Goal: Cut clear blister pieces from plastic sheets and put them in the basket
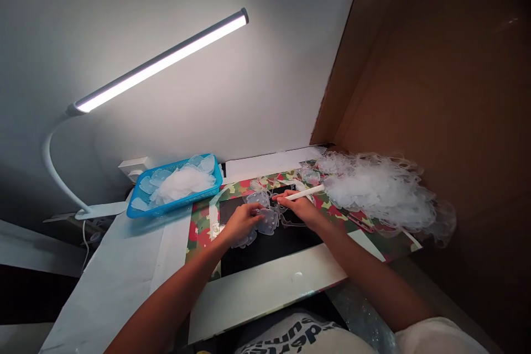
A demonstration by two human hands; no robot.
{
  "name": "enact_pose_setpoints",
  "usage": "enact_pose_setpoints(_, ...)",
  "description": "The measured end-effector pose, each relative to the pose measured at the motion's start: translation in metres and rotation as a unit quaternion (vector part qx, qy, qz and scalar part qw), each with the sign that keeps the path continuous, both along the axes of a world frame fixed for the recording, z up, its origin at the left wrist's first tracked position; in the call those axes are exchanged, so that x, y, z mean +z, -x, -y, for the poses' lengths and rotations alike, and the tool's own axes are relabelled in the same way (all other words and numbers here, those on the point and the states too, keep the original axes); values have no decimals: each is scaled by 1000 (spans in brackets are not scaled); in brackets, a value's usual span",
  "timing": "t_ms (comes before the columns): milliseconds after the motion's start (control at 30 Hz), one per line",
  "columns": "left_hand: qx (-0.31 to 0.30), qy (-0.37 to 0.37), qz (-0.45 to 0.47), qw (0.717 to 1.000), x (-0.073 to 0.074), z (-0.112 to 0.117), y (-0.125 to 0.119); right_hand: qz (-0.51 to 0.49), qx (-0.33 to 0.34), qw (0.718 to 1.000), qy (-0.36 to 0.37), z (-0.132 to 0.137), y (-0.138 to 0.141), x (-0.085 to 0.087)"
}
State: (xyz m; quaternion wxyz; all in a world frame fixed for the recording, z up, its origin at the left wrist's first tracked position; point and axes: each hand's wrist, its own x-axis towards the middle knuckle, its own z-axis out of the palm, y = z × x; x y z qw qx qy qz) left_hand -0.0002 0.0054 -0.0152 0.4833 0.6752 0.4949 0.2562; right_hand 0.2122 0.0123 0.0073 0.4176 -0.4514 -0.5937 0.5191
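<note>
My left hand (241, 222) is closed, its thumb and fingertips pinching the edge of a translucent petal-shaped piece (269, 222) with small white dots. In my right hand (302, 208) is a slim white pen-like stick (307, 192), gripped as one holds a pen, its back end pointing right. Its tip is near my fingertips, and I cannot tell whether it touches a piece. More clear, thin-edged pieces lie around and between my hands, over a black mat (265, 257). Part of the held piece is hidden behind my left fingers.
A blue basket (135, 213) holding pale translucent pieces stands at the left. On the right is a large heap of clear, frilly pieces (381, 188), beside a cardboard sheet (431, 77). A lit lamp (166, 61) hangs above. A white strip (269, 287) runs along the front.
</note>
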Motion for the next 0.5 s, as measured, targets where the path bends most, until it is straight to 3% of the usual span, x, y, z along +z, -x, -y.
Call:
enact_pose_setpoints(100,12,-28,-23,999,2,4,-2,46,18,999,12,-8,2,-7)
enact_pose_setpoints(267,24,-94,-42,994,11,15,-5,153,-32,985,-78,-12,-4,-19)
enact_pose_setpoints(400,37,-102,4,994,20,28,16,252,-78,958,-110,-22,-27,-23)
enact_pose_setpoints(500,101,-99,-11,990,22,30,38,243,-90,950,-176,-23,-31,-16)
